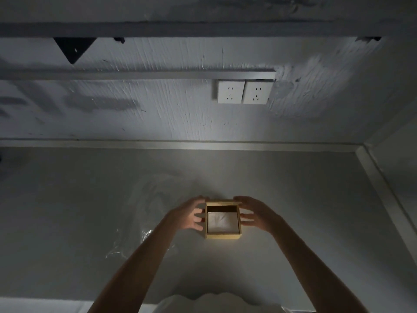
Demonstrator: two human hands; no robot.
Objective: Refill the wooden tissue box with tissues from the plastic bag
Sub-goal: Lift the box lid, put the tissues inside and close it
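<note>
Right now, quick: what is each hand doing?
Left hand: fingers curled against the left side of the wooden tissue box.
Right hand: fingers spread on the box's right side and far edge.

Matt wooden tissue box (223, 235), crinkly glossy plastic bag (144, 236)

A smooth grey tabletop (67, 211) filled the lower half of the view, edged at the back and right by a pale raised metal trim strip (225, 145). Behind it rose a rough, brush-textured grey wall (158, 105). Two white square wall sockets (244, 92) sat side by side on it, touching, just under a horizontal grey rail (135, 75). A black triangular bracket (73, 48) hung higher up, under a shelf.
</note>
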